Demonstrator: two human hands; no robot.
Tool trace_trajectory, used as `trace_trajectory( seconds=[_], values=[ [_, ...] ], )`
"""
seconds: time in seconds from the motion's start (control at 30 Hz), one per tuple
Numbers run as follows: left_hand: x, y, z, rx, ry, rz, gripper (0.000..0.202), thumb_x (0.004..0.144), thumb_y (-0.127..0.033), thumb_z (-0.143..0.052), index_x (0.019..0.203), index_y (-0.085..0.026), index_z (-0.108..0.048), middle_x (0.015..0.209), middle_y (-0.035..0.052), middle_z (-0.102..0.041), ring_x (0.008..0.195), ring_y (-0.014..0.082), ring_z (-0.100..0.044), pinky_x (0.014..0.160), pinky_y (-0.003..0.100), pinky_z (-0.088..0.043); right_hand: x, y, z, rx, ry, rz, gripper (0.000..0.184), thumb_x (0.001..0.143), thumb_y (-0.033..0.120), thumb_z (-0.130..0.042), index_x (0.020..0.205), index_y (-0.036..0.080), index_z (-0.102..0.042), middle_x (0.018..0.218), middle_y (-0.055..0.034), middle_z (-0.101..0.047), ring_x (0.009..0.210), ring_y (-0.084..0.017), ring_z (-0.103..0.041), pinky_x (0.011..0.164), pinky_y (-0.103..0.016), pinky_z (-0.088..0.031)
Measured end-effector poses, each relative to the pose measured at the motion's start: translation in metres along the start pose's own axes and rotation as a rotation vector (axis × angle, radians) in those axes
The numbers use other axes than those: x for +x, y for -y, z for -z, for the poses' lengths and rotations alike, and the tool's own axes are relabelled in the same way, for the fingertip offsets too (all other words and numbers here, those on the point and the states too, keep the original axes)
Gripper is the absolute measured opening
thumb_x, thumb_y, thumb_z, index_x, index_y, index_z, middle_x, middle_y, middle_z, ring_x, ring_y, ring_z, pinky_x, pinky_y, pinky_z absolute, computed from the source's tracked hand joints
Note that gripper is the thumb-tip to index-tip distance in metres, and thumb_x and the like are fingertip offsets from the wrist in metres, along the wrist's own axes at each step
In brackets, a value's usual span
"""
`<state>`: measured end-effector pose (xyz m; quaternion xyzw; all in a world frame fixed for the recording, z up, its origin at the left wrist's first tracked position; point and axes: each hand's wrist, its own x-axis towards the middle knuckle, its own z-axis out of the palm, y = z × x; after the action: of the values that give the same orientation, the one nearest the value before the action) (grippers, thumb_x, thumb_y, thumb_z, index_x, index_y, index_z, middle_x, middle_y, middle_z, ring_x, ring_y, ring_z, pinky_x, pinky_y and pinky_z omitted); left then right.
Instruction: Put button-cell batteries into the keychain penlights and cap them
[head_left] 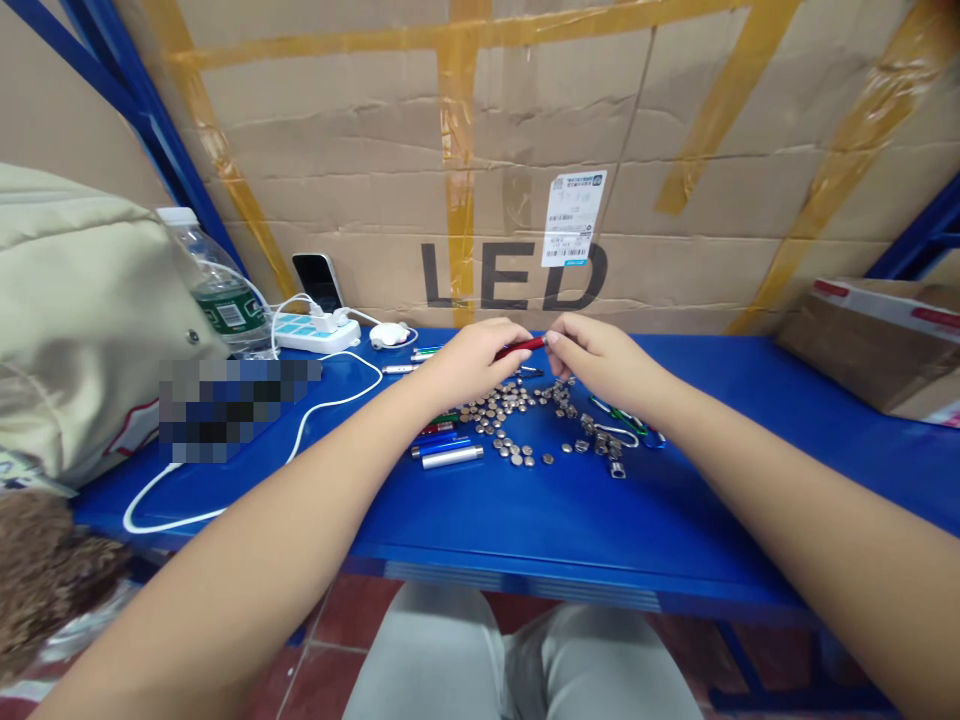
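My left hand (491, 352) grips a slim red metal tube (525, 346), shaped like a small penlight, above the far part of the blue table. My right hand (585, 345) is closed in a pinch at the tube's right end, its fingertips covering that tip. Below both hands lie many small round silver discs (499, 410) that look like button cells. To their left is a group of tubes, among them a silver tube (453, 457) and a blue tube (441, 447). Small metal clips (616, 469) and green and blue carabiners (622, 418) lie to the right.
A white power strip (315, 330) with a white cable (300, 430) sits at the back left, beside a phone (318, 282) and a water bottle (225, 300). A beige bag (82, 310) stands left. A large cardboard box (360, 150) backs the table (555, 540); a smaller box (862, 345) sits right.
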<state>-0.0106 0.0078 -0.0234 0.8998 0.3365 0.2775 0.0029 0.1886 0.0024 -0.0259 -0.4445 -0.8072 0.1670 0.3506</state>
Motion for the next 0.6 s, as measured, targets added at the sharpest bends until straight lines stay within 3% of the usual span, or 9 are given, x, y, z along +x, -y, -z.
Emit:
trace_trajectory(
  seconds=[0.23, 0.33, 0.4, 0.5, 0.6],
  values=[
    [-0.002, -0.004, -0.006, 0.398, -0.070, -0.089, 0.029, 0.100, -0.024, -0.038, 0.112, -0.015, -0.063, 0.104, 0.0115, -0.068, 0.094, 0.0224, -0.062, 0.076, 0.034, -0.047, 0.001, 0.008, -0.011, 0.601, 0.049, -0.373, 0.026, 0.089, 0.019, -0.044, 0.063, 0.022, -0.046, 0.054, 0.0026, -0.048, 0.049, -0.011, -0.041, 0.052, -0.026, -0.036],
    [-0.001, -0.009, -0.006, 0.548, -0.064, -0.179, 0.034, 0.101, -0.021, -0.032, 0.109, -0.016, -0.065, 0.100, 0.0111, -0.070, 0.089, 0.0212, -0.063, 0.073, 0.034, -0.044, 0.001, 0.013, -0.008, 0.739, 0.152, -0.504, 0.028, 0.090, 0.021, -0.038, 0.062, 0.021, -0.043, 0.048, 0.0056, -0.037, 0.042, -0.009, -0.028, 0.049, -0.024, -0.035],
    [0.000, -0.010, -0.006, 0.535, -0.078, -0.206, 0.035, 0.102, -0.021, -0.032, 0.108, -0.016, -0.067, 0.100, 0.0113, -0.071, 0.088, 0.0211, -0.063, 0.073, 0.034, -0.044, 0.002, 0.014, -0.004, 0.797, 0.225, -0.584, 0.033, 0.091, 0.022, -0.033, 0.060, 0.022, -0.041, 0.045, 0.0070, -0.030, 0.040, -0.009, -0.022, 0.048, -0.024, -0.033],
    [0.002, -0.010, -0.009, 0.308, -0.157, -0.123, 0.025, 0.099, -0.022, -0.045, 0.110, -0.016, -0.067, 0.104, 0.0100, -0.071, 0.092, 0.0206, -0.063, 0.076, 0.033, -0.046, 0.002, 0.010, -0.001, 0.619, 0.186, -0.477, 0.039, 0.093, 0.027, -0.031, 0.055, 0.022, -0.039, 0.043, 0.0056, -0.031, 0.041, -0.010, -0.025, 0.049, -0.026, -0.031],
    [0.003, -0.008, -0.011, -0.043, -0.203, 0.038, 0.017, 0.092, -0.019, -0.057, 0.105, -0.018, -0.068, 0.102, 0.0055, -0.072, 0.091, 0.0164, -0.064, 0.080, 0.030, -0.049, 0.002, 0.004, 0.000, 0.194, -0.023, -0.143, 0.047, 0.095, 0.040, -0.036, 0.052, 0.022, -0.042, 0.048, 0.0018, -0.043, 0.049, -0.012, -0.038, 0.055, -0.029, -0.032]
  ],
)
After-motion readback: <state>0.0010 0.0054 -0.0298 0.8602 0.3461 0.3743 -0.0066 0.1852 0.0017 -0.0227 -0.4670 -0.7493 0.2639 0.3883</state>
